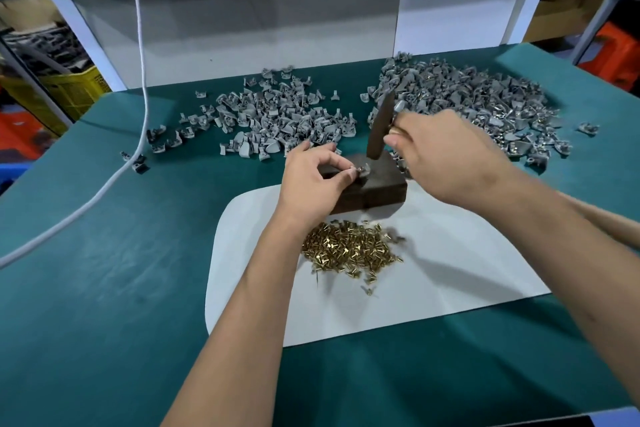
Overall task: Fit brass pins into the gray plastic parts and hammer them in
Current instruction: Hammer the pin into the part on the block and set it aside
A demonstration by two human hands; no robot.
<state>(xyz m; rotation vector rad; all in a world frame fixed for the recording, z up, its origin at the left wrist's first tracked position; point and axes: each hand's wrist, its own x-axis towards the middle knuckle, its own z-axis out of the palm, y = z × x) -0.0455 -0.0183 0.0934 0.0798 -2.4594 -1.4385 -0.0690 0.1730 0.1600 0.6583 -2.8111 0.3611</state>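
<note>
Two hands: both work over a dark block (367,189) at the middle of the table.
Left fingers: thumb and forefinger (343,177) are curled in and pinch a small gray plastic part (363,170), holding it on the block's top face.
Left hand (317,180): rests against the block's left end, forearm running down to the lower edge.
Right fingers: curled tight around the handle of a hammer (381,128); the handle itself is almost wholly hidden inside the fist.
Right hand (446,152): held above and to the right of the block, blurred.
Hammer head: dark, long, tilted, its lower face just above the block's far edge and just beside the pinched part; I cannot tell if it touches.
Brass pins (349,250): a loose heap on a white sheet (450,274), just in front of the block, between the two forearms.
Left gray pile (266,118): scattered plastic parts behind the left hand.
Right gray pile (467,104): a bigger heap behind the right hand, with glints of brass among the pieces.
Table (104,253): covered in a green mat.
White cable (138,80): hangs down at left and trails across the mat.
Surroundings: a yellow crate (72,90) at far left, an orange crate (620,55) at far right.
Writing: none can be read on any surface.
</note>
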